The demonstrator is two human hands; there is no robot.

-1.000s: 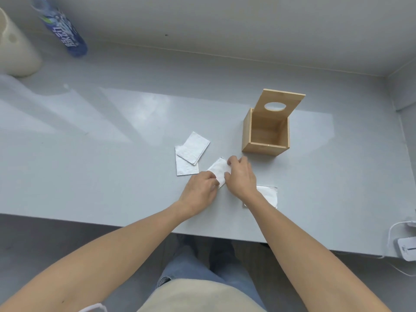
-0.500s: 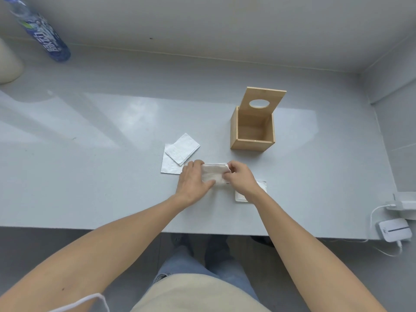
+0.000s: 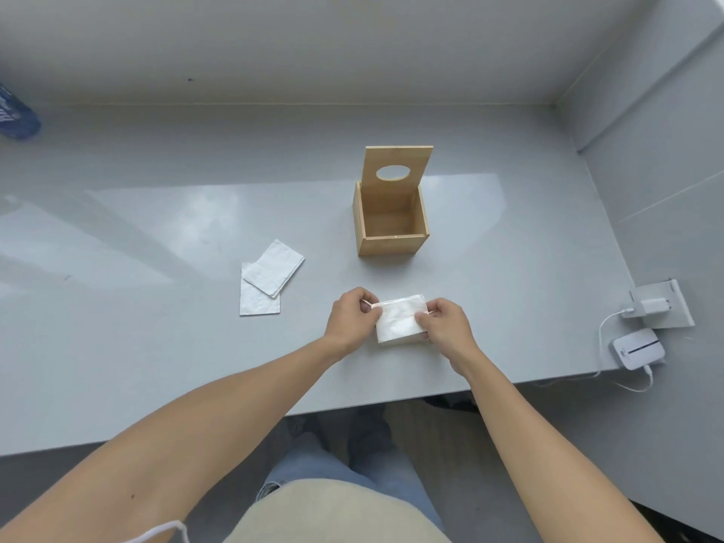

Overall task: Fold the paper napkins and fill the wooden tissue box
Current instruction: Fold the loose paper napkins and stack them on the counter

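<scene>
Both hands pinch one white napkin (image 3: 399,319) by its top corners, the left hand (image 3: 350,321) on one side and the right hand (image 3: 444,327) on the other. The napkin is near the front edge of the grey table (image 3: 156,366). The wooden box (image 3: 391,229) stands open behind it, apart. Two folded napkins (image 3: 266,282) lie to the left, overlapping. Bare table lies between them.

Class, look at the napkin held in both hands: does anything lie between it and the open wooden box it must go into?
Nothing visible does. Both hands, left and right, pinch the white folded paper napkin. Only bare grey table lies between it and the open wooden tissue box, whose lid stands upright.
</scene>
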